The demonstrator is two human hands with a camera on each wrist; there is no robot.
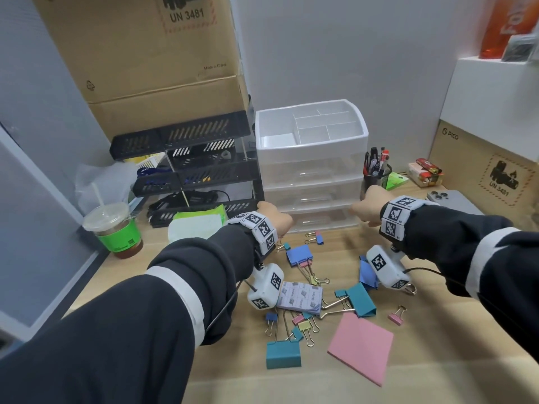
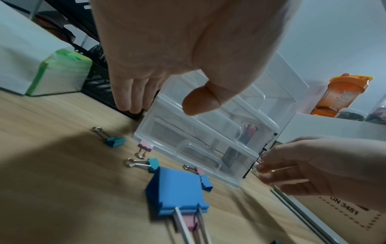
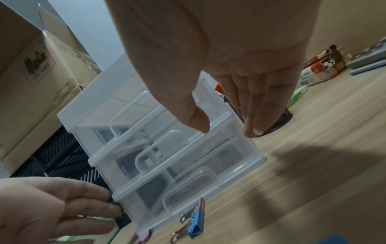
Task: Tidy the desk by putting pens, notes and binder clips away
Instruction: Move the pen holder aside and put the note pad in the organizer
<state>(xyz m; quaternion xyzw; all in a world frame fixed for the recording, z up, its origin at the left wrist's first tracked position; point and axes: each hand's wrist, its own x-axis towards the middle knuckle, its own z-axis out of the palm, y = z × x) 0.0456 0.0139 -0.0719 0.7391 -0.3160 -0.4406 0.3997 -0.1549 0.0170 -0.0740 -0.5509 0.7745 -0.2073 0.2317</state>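
Observation:
A clear three-drawer organiser [image 1: 310, 170] stands at the back of the desk, its drawers closed. My left hand [image 1: 274, 220] reaches along its left side with straight fingers [image 2: 129, 105], next to the black tray rack. My right hand [image 1: 367, 208] touches its right side, fingers [image 3: 252, 128] straight, beside the mesh pen cup [image 1: 374, 173]. Neither hand holds anything. In front lie several binder clips, among them a big blue one [image 1: 299, 255] and a big teal one [image 1: 283, 354]. A notes pad [image 1: 300, 295] and a pink sticky note [image 1: 360, 346] lie among them.
A black tray rack [image 1: 186, 170] stands left of the organiser under cardboard boxes. An iced drink cup [image 1: 113, 228] and a tissue pack [image 1: 198, 223] sit at the left. Green sticky notes [image 1: 395, 180], snack boxes [image 1: 425, 172] and a phone [image 1: 455, 199] are at the right.

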